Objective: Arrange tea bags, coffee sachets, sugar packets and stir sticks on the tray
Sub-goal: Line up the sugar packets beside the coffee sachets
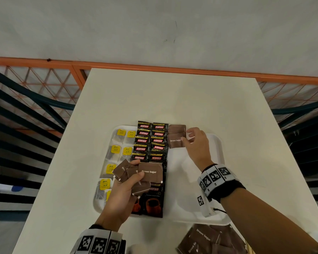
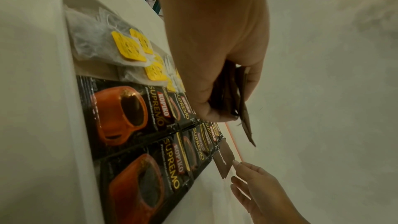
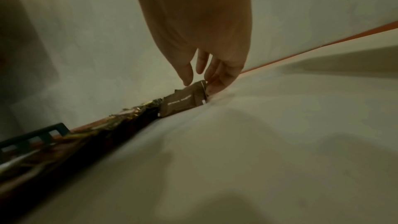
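A white tray lies on the table. Tea bags with yellow tags fill its left column, and black Kopiko coffee sachets lie in two columns down the middle. Two brown sugar packets sit at the far right of the coffee, one behind the other. My right hand pinches the right edge of the nearer packet as it lies on the tray. My left hand hovers over the near coffee sachets and grips a fan of several brown sugar packets.
A loose pile of brown sugar packets lies on the table by the near edge, right of the tray, with what look like pale stir sticks beside it. The tray's right half is bare. An orange railing runs behind the table.
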Motion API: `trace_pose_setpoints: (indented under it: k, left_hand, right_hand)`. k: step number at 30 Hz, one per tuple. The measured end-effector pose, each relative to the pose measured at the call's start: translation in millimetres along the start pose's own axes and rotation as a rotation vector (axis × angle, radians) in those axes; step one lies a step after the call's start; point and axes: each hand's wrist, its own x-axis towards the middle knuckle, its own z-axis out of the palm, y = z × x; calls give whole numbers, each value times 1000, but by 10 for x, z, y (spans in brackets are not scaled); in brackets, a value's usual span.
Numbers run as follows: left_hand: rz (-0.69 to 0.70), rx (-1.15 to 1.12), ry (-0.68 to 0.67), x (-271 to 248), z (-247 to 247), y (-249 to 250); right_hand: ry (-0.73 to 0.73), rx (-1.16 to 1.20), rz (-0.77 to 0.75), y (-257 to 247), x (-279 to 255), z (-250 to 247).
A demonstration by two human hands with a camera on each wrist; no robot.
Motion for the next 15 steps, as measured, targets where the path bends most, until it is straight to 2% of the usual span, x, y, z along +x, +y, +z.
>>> trace_pose_setpoints:
  k: [3, 7, 9, 12, 15]
  left_hand:
    - [7, -3, 20, 16, 6, -21]
    - [18, 1, 31, 28, 19, -43]
    - [30, 2, 32, 28, 31, -45]
    - [34, -12, 26, 7, 64, -40]
    - [14, -16, 24, 6, 64, -35]
  right_hand:
    - [-62, 44, 8, -96, -164, -51]
    - [-472, 198, 79, -298, -492, -123]
    - [-625, 338, 122, -365, -627, -139]
    - [-723, 447, 131, -373, -728, -121]
    - [-706, 498, 147, -342, -724, -88]
